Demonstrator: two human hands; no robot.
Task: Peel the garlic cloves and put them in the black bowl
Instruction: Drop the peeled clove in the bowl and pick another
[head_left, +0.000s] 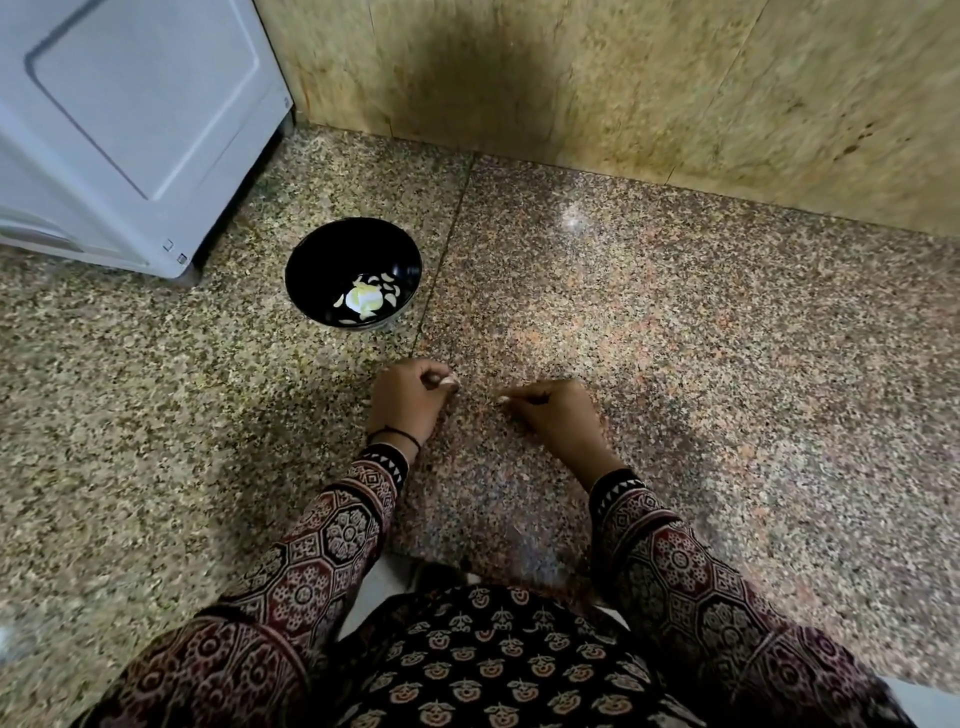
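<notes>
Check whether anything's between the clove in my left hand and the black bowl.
Nothing visible: only bare counter lies between the left hand, pinching the clove, and the black bowl. The right hand, pinching peel, sits aside.

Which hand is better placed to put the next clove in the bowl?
Left. The left hand pinches a pale clove and lies nearer the bowl; the right hand, pinching a scrap, is farther.
</notes>
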